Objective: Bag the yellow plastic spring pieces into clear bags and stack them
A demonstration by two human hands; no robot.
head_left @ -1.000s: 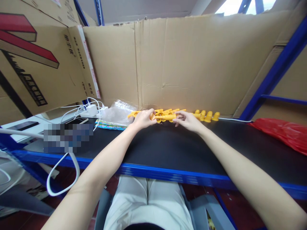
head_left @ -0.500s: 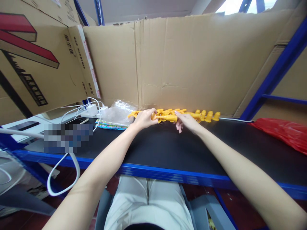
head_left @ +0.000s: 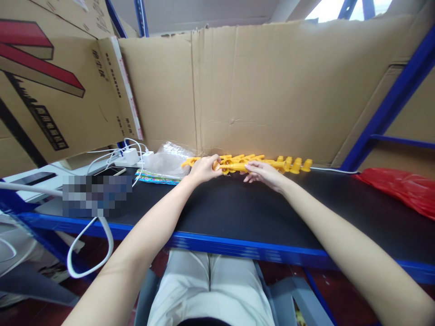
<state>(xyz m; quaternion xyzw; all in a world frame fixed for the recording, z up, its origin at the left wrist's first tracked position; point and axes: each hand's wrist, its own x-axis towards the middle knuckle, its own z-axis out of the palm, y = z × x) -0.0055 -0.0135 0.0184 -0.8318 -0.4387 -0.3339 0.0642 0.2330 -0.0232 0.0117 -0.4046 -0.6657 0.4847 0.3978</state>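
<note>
Between my hands is a long, slim yellow plastic piece (head_left: 233,167), held level just above the black tabletop. My left hand (head_left: 205,169) is closed around its left end, thumb and forefinger pinching it. My right hand (head_left: 267,174) pinches the right end between thumb and fingers, the lower fingers curled beneath. Behind them runs a row of yellow plastic parts (head_left: 257,157) along the cardboard, partly hidden by the hands and the piece. Several small yellow cup-shaped parts (head_left: 296,165) stand at the row's right end.
Clear plastic bags (head_left: 170,160) lie left of the row, near white chargers and cables (head_left: 130,156) and a phone (head_left: 110,171). A red plastic bag (head_left: 396,188) is at the right. Cardboard (head_left: 272,90) walls the back; a blue rail (head_left: 244,247) edges the front.
The slim yellow piece has turned slightly and looks thinner. My right hand has shifted a little, its fingers coming together on the piece's right end. My left hand stays nearly in place.
</note>
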